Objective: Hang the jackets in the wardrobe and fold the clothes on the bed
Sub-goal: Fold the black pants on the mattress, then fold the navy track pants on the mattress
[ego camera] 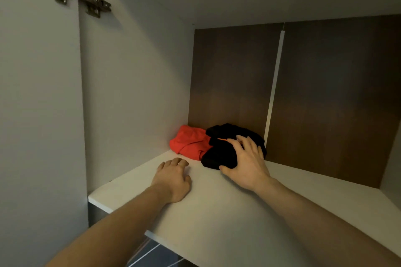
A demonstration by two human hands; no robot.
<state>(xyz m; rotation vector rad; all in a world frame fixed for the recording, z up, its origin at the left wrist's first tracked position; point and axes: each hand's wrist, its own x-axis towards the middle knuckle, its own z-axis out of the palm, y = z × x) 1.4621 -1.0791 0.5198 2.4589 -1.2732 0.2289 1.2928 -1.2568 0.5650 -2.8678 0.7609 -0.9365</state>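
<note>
I see my right hand (247, 165) spread over black clothes (221, 154) on the wardrobe shelf (217, 208), beside red clothes (188, 143). My left hand (173, 180) rests flat, holding nothing.

On the white wardrobe shelf (217, 212), the right hand (247, 165) lies spread over a folded black garment (219, 154), thumb at its near edge, a red garment (188, 143) touching it just left of the fingertips, while the left hand (173, 180) rests knuckles-up on the shelf nearby
</note>
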